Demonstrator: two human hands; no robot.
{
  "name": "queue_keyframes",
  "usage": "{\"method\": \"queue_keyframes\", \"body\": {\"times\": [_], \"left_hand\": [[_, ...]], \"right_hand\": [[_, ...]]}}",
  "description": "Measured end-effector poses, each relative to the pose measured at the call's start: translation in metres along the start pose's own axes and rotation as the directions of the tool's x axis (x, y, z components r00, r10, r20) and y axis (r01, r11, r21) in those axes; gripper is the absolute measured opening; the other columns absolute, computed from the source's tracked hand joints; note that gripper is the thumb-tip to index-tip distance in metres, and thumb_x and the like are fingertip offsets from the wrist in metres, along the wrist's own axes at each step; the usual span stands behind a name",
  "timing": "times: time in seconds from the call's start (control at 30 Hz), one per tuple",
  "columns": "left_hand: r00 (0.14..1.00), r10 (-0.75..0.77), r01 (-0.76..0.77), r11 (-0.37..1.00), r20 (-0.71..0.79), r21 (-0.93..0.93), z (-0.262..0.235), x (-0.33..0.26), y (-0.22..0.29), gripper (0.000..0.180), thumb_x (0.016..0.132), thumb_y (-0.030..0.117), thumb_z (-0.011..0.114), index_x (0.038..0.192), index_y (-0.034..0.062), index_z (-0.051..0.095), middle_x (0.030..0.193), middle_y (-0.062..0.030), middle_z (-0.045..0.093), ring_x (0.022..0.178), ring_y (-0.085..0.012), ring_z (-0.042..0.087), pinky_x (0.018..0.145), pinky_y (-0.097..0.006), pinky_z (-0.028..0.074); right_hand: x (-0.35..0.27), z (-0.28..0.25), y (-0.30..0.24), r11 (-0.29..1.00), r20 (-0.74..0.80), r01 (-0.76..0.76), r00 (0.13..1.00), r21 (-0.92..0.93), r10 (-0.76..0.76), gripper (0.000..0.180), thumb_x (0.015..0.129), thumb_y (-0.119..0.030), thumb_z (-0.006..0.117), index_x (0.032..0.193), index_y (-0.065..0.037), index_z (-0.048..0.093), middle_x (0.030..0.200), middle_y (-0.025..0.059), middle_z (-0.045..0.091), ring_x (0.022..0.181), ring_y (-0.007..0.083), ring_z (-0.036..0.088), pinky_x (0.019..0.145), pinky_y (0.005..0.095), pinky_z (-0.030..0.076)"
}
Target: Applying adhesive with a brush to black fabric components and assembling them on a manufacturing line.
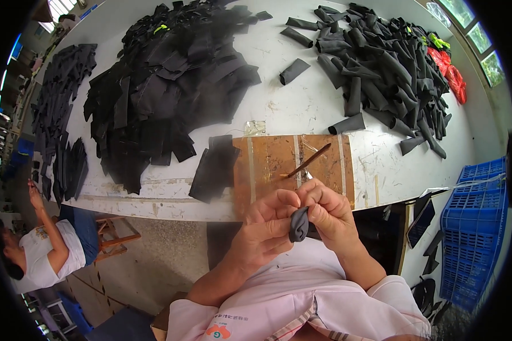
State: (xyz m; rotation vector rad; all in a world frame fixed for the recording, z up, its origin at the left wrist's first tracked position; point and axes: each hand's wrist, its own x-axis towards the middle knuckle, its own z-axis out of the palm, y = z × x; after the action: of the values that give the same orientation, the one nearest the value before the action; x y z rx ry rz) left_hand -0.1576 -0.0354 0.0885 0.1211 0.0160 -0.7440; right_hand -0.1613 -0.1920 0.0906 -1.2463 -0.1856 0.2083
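Note:
Close to my chest, at the table's front edge, both hands grip a small dark grey fabric tube, bunched so that its folded end shows. My left hand closes round it from the left. The fingertips of my right hand pinch it from the right, near the left fingertips. Just beyond my fingers, a thin dark brown stick slants above a brown board banded with tape. A small shiny metal piece shows at the right fingertips. Flat dark fabric pieces lie against the board's left edge.
A big heap of flat dark pieces covers the table's left; rolled fabric tubes pile up at the right. Red plastic bags lie beyond them. Blue crates stand at right. Another person works at far left, near a wooden stool.

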Motion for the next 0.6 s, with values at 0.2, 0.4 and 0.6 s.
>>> {"method": "queue_keyframes", "body": {"times": [0.2, 0.4, 0.6], "left_hand": [[0.973, -0.082, 0.120, 0.978, 0.214, -0.173, 0.034, 0.009, 0.008, 0.038, 0.081, 0.000, 0.050, 0.116, -0.0026, 0.036, 0.082, -0.0123, 0.056, 0.039, -0.0015, 0.038, 0.032, -0.015, 0.025], [0.989, -0.044, 0.070, 0.980, 0.138, -0.188, 0.063, 0.051, 0.037, 0.035, 0.084, 0.003, 0.044, 0.119, 0.0008, 0.038, 0.083, -0.0148, 0.057, 0.031, -0.0029, 0.031, 0.031, -0.016, 0.024], [0.979, 0.023, -0.026, 1.000, -0.205, -0.012, 0.022, 0.059, 0.040, 0.024, 0.079, -0.002, 0.044, 0.103, 0.0019, 0.046, 0.073, -0.0083, 0.056, 0.032, -0.0040, 0.029, 0.032, -0.018, 0.023]], "right_hand": [[0.011, 0.008, -0.052, 0.938, 0.130, 0.205, 0.976, -0.281, -0.174, 0.016, 0.086, -0.016, 0.053, 0.077, -0.002, 0.050, 0.074, 0.0044, 0.049, 0.068, 0.0147, 0.046, 0.062, 0.0239, 0.039], [0.054, 0.000, -0.081, 0.924, -0.007, 0.226, 0.971, -0.310, -0.240, 0.020, 0.086, -0.018, 0.052, 0.075, -0.003, 0.050, 0.062, -0.0022, 0.045, 0.057, 0.0055, 0.040, 0.052, 0.0192, 0.034], [0.061, -0.022, -0.035, 0.963, 0.053, -0.153, 0.988, 0.221, 0.144, 0.021, 0.085, -0.024, 0.055, 0.076, -0.005, 0.055, 0.068, -0.0027, 0.048, 0.056, 0.0035, 0.038, 0.048, 0.0163, 0.032]]}}
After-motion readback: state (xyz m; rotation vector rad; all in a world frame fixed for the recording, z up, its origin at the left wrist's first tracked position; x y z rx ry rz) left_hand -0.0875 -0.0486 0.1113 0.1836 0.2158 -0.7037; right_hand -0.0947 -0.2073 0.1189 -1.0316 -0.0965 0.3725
